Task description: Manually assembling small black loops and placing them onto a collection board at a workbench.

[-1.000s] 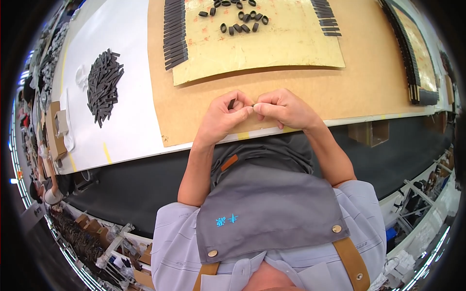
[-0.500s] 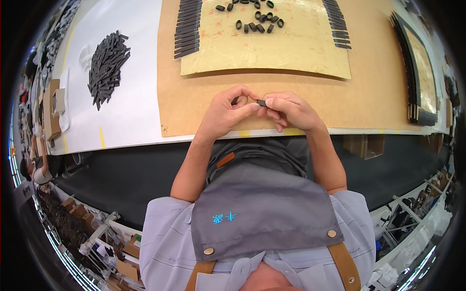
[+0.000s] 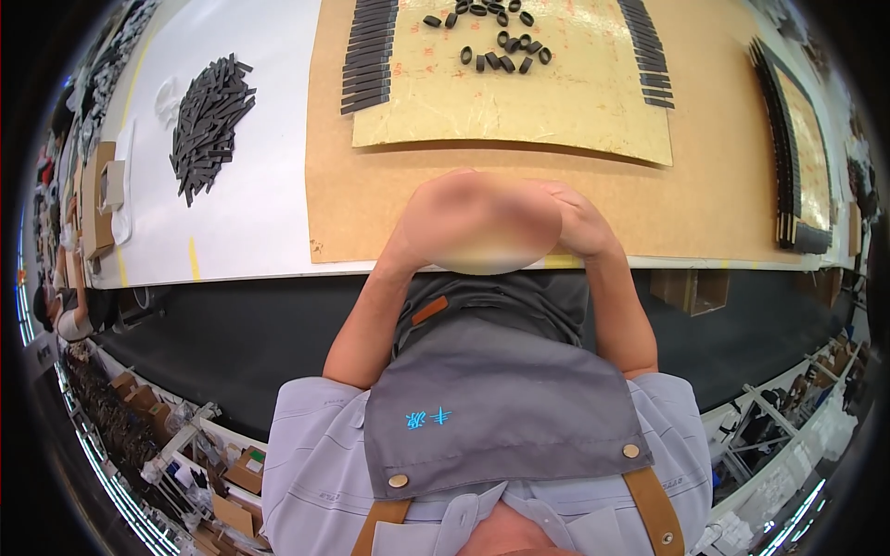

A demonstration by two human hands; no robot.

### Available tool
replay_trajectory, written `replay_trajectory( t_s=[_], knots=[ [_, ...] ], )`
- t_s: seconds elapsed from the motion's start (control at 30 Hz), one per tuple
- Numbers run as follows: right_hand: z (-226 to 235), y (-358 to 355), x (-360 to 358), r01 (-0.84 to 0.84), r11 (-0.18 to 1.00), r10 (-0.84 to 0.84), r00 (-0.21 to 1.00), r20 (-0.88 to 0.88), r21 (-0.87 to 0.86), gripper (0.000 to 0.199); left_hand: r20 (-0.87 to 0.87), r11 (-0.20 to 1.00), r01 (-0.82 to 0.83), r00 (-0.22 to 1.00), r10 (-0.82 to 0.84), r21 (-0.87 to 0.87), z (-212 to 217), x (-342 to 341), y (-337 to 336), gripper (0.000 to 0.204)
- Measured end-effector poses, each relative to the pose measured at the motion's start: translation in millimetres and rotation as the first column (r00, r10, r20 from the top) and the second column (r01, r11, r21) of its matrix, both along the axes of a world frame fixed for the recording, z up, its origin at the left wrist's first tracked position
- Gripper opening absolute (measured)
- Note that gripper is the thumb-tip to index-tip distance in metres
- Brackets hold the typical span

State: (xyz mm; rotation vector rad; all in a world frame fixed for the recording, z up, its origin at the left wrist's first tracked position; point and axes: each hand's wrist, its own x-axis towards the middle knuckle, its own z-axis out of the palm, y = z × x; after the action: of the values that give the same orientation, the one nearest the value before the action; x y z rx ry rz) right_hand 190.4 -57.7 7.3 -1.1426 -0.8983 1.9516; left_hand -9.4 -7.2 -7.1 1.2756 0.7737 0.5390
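Both hands, left hand [image 3: 445, 218] and right hand [image 3: 579, 222], met blurred at the desk [image 3: 260, 222] edge, grip unreadable; nearby small black rings [image 3: 501, 42] looked light, stiff, pinchable by their rims.

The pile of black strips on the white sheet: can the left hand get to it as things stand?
Probably yes. The pile of black strips lies in the open up and left of the left hand, with only bare white sheet and brown board between.

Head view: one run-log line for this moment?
left hand against right hand at table edge | contents blurred | black strip pile left | black rings ahead
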Motion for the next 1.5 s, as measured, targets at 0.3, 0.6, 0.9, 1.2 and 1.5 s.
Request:
replay_trajectory(
  t_s=[0.3,0.6,0.9,1.2,1.5],
  knots=[
    [-8.8,0.9,2.7,0.144,0.989,-0.141,0.984,-0.113,0.018,0.019,-0.006,0.999,-0.039,0.999,0.039,0.018,0.6,4.5,3.3,0.013],
    [-7.4,-4.9,-24.3,0.298,0.920,-0.352,0.914,0.204,0.253,0.012,-0.062,0.992,-0.101,0.992,0.106,0.072,4.8,-1.0,0.3,0.013],
    [-25.6,-17.2,-23.0,0.379,0.842,-0.462,0.874,0.150,0.384,0.009,0.035,0.987,-0.043,0.999,0.038,0.152,2.7,6.9,-6.6,0.016],
    [-1.1,4.0,-2.2,0.005,0.996,-0.015,0.994,0.104,0.090,0.030,0.151,0.969,-0.082,0.987,0.047,0.234,-1.6,2.9,-4.4,0.015],
    [-6.4,-0.1,-7.9,0.075,0.992,-0.085,0.991,0.100,0.100,0.025,0.108,0.968,0.005,0.994,-0.033,0.251,2.8,0.9,-2.1,0.019]
  ],
)
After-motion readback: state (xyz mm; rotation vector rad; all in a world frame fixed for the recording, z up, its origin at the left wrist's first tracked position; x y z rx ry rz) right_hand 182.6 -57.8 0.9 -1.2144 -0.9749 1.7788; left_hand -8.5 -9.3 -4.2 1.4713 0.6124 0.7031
